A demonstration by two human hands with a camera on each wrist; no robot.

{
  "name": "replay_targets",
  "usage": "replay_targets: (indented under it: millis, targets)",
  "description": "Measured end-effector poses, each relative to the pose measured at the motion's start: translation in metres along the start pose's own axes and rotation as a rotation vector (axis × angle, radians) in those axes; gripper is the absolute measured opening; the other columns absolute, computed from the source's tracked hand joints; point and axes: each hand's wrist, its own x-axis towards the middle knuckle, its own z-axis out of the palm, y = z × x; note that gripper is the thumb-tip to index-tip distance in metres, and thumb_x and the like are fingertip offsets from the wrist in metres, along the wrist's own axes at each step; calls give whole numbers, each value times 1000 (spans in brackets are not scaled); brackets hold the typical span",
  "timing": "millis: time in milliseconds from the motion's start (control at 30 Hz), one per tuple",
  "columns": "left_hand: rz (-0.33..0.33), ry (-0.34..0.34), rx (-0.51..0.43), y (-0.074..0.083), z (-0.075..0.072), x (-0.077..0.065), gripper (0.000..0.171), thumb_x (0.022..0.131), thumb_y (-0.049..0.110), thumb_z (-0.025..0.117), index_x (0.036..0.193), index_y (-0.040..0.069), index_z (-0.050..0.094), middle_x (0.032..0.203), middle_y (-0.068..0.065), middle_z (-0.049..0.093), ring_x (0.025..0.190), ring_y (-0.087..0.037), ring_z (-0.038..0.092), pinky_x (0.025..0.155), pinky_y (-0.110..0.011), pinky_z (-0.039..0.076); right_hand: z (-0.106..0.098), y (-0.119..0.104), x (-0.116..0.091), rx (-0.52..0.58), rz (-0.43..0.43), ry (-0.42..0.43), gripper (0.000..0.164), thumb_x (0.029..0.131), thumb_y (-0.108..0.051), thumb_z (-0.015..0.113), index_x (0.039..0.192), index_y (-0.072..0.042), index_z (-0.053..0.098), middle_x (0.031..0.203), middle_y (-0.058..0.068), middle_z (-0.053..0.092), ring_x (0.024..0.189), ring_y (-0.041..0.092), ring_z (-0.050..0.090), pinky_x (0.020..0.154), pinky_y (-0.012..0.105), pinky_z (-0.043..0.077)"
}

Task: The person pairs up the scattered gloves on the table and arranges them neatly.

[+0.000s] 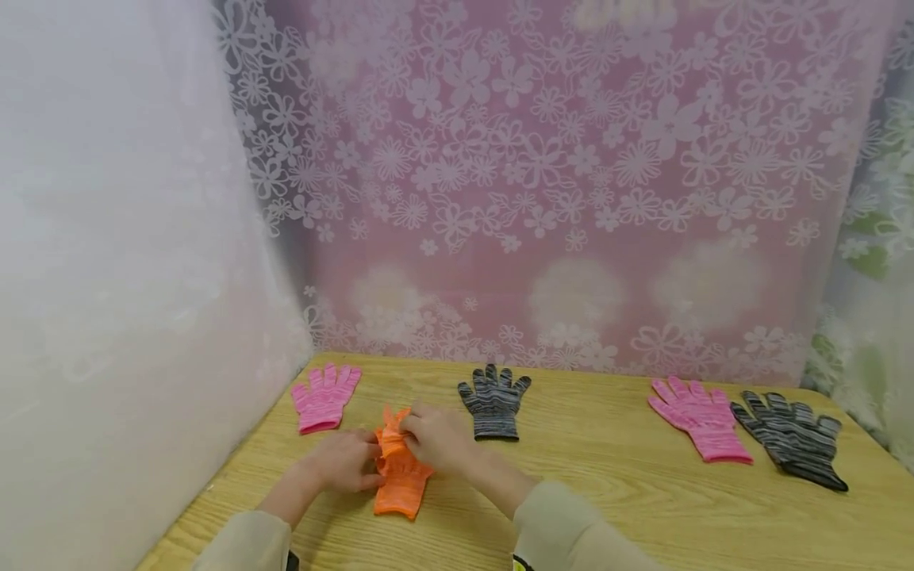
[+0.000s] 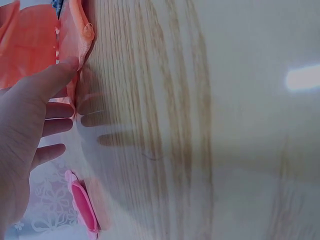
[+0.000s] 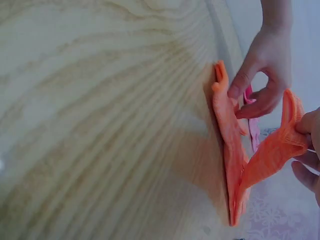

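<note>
An orange knit glove (image 1: 400, 500) lies on the table in front of the person, its cuff toward them. A second orange glove (image 3: 272, 155) rises off it at a slant, cuff end up, and my right hand (image 1: 443, 438) pinches that cuff between thumb and fingers. In the right wrist view the raised cuff gapes a little. My left hand (image 1: 346, 460) is at the left side of the orange gloves. Its thumb touches the lower glove's edge in the left wrist view, while the other fingers stretch out loosely below. The right fingertips are partly hidden in the head view.
A pink glove (image 1: 327, 400) lies at the back left of the wooden table (image 1: 585, 492). One grey-black striped glove (image 1: 494, 404) is right of the hands. Farther right, another pink glove (image 1: 700, 420) meets a second striped glove (image 1: 793, 440). Flowered curtain (image 1: 543, 198) hangs behind.
</note>
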Motion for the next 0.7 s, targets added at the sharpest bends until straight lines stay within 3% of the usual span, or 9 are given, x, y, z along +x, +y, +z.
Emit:
replay_targets:
  millis: [200,400,700]
  targets:
    - [10,8,21,-2,1,1,25,79,40,67,71,19,56,76,9,49,66,-9,49,57,-26,40,5,-10,-4,164,145,-229,10,88,-20,63,95,-20,70,85,-10,57,70,2,50,58,16,39]
    - [45,42,19,-6,1,0,18,77,33,69,71,19,59,75,11,51,66,-8,50,59,-26,41,12,-16,-6,147,122,-245,11,88,-21,63,96,-20,71,87,-10,59,74,2,54,55,15,39]
    - [39,24,21,-5,0,0,13,80,29,68,72,19,63,81,9,57,75,-11,56,70,-33,45,21,-24,-8,129,57,-272,10,88,-20,63,94,-22,71,79,-12,55,65,-1,48,51,14,34]
